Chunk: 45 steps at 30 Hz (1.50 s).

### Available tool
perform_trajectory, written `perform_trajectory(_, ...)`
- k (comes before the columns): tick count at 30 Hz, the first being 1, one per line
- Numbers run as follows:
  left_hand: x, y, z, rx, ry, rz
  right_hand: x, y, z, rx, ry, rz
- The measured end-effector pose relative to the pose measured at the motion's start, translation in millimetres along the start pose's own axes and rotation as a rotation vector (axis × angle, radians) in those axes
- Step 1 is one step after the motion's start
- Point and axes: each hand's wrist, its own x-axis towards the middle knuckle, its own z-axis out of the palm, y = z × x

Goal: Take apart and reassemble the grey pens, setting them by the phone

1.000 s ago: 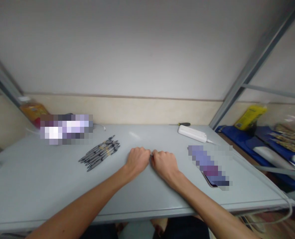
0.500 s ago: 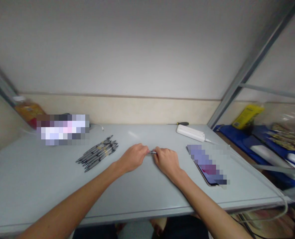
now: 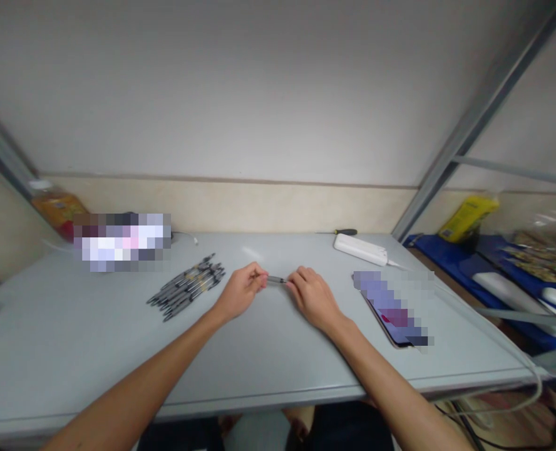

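Note:
Between my two hands, above the middle of the pale desk (image 3: 278,351), a grey pen (image 3: 276,280) lies roughly level. My left hand (image 3: 244,289) pinches its left end between thumb and fingers. At its right end, the fingertips of my right hand (image 3: 313,295) are closed on the pen's tip. A pile of similar grey and black pens (image 3: 188,286) rests on the desk to the left of my left hand. The ends of the held pen are partly hidden by my fingers.
A phone (image 3: 391,310) with a blurred screen lies right of my right hand. Behind it are a white power strip (image 3: 360,249) with a cable and a screwdriver (image 3: 346,232). A bottle (image 3: 59,210) and a blurred object (image 3: 123,243) stand back left. Metal posts (image 3: 466,125) flank the desk.
My hands have moved slightly apart, and more of the pen's grey barrel shows between them. My left hand has shifted left and up, its fingers looser around the pen.

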Motion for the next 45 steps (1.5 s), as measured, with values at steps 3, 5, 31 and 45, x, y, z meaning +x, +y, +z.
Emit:
perform_trajectory(3,1.6,0.2,1.2,-0.046,0.014,-0.026,-0.7,0.4,-4.3,0.08,0.049,-0.001)
perform_trajectory(5,2.2,2.2,0.6,-0.073,0.017,-0.042,-1.2,1.7,-7.3,0.142,0.101,0.037)
perform_trajectory(31,2.7,1.4,-2.1,-0.16,0.164,-0.092,2.8,20.9,-6.8,1.006,0.132,0.407)
perform_trajectory(45,2.4,-0.8,-4.1,-0.159,0.181,-0.079,3.4,17.5,-9.1,1.225,0.049,0.542)
